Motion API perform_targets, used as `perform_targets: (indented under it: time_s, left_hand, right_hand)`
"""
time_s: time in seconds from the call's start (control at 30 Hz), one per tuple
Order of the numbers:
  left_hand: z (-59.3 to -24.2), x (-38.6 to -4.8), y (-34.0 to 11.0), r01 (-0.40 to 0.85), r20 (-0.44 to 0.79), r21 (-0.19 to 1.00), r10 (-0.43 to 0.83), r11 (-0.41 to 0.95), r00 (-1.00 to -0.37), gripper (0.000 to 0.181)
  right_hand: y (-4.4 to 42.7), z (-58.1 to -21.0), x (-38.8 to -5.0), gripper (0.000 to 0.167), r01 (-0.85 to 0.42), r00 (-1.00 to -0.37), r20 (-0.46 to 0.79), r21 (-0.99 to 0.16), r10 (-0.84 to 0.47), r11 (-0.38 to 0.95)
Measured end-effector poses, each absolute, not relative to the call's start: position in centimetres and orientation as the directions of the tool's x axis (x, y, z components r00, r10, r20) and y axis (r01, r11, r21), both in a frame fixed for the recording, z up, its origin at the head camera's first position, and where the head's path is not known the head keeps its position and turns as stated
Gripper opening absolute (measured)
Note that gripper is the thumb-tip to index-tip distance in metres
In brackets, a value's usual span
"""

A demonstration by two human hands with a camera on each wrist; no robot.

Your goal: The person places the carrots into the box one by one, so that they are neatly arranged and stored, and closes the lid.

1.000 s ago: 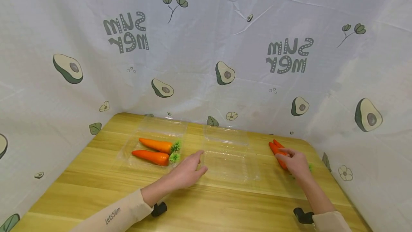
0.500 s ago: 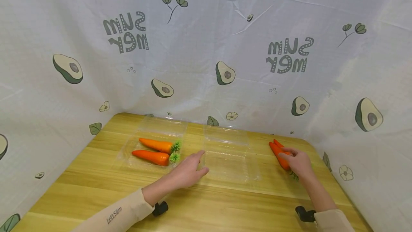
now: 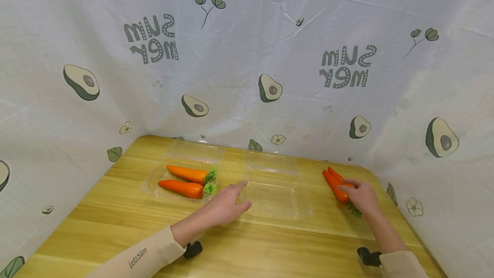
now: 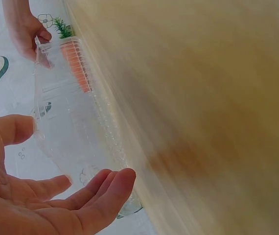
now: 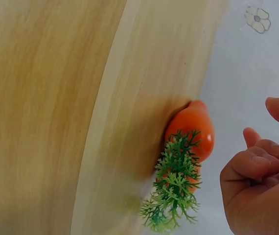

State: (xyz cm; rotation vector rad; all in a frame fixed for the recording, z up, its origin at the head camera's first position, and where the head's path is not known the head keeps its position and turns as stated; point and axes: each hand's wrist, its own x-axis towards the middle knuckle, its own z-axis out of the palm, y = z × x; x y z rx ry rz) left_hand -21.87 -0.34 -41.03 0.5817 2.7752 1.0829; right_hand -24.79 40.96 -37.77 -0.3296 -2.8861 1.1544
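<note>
My left hand is held with thumb and fingers spread at the near left edge of a clear hinged plastic box, whose lid is folded back. Whether it touches the box, I cannot tell. Two orange carrots with green tops lie side by side on the table at the right; the nearer carrot partly hides the farther carrot. Over them hovers my right hand, thumb and index finger apart. In the right wrist view a gap separates that hand from the carrot.
Left of my left hand, a second clear plastic box with its lid back holds an upper carrot and a lower carrot. A wooden table bears everything, with a printed curtain behind and at both sides.
My right hand has shifted slightly right, and the nearer carrot's green top has come into fuller view. My left hand has barely moved; the carrots on the left stay put.
</note>
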Motion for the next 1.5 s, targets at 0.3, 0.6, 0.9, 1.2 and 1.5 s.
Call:
perform_targets:
  time_s: [0.3, 0.6, 0.9, 1.2, 1.5]
  left_hand:
    - [-41.2, -21.9, -0.3, 0.314, 0.042, 0.672, 0.388, 0.671, -0.921, 0.068]
    - [-41.3, -21.8, -0.3, 0.304, 0.039, 0.676, 0.379, 0.672, -0.925, 0.069]
    - [-41.4, -21.8, -0.3, 0.307, 0.05, 0.677, 0.374, 0.669, -0.926, 0.069]
    - [-41.4, -21.9, -0.3, 0.311, 0.055, 0.681, 0.378, 0.663, -0.924, 0.07]
    - [-41.3, -21.8, -0.1, 0.325, 0.038, 0.668, 0.406, 0.669, -0.913, 0.07]
  right_hand:
    - [41.3, -37.7, -24.7, 0.065, 0.228, -0.971, -0.109, -0.68, 0.211, 0.697]
    - [41.4, -37.9, -24.9, 0.067, 0.245, -0.967, -0.116, -0.676, 0.227, 0.695]
    - [41.8, -38.4, -24.9, 0.066, 0.229, -0.971, -0.106, -0.653, 0.213, 0.722]
    - [42.0, -38.6, -24.9, 0.065, 0.23, -0.969, -0.083, -0.646, 0.232, 0.728]
    - [42.3, -38.8, -25.1, 0.065, 0.249, -0.964, -0.087, -0.621, 0.25, 0.744]
